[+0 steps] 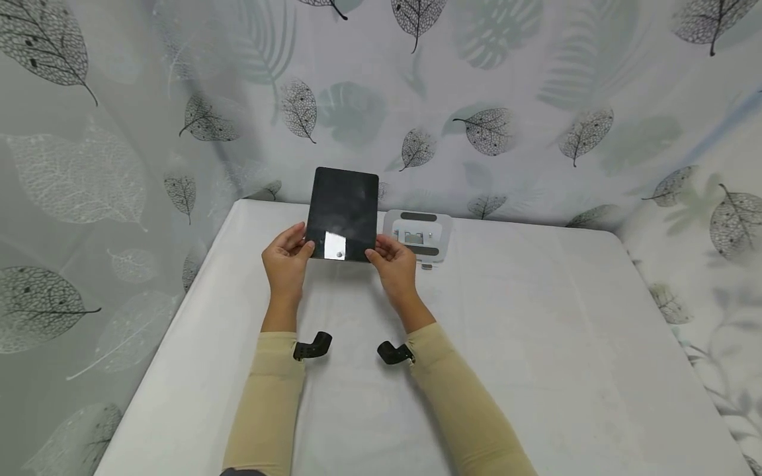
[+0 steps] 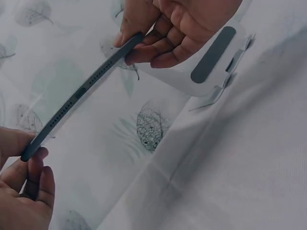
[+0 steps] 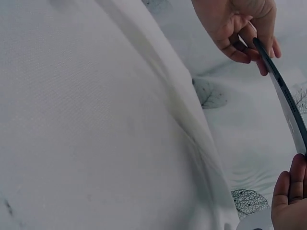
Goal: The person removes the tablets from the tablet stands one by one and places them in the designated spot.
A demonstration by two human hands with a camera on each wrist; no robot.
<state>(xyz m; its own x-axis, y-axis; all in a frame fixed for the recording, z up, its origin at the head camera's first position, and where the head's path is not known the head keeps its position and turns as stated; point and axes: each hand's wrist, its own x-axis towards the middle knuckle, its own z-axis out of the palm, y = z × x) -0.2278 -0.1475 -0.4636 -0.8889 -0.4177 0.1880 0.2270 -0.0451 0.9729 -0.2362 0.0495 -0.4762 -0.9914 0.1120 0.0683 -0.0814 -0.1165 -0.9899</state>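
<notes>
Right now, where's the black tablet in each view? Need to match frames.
Head: black tablet just left of centre, above mid-height, screen towards the camera.
Left wrist: left half, edge-on, slanting up to the right.
Right wrist: at the right border, upper half, edge-on.
Shared landmark: leaf-print curtain, behind the tablet in all three.

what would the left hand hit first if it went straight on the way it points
Beyond the tablet that the left hand grips, probably the leaf-print backdrop, though depth is hard to judge.
</notes>
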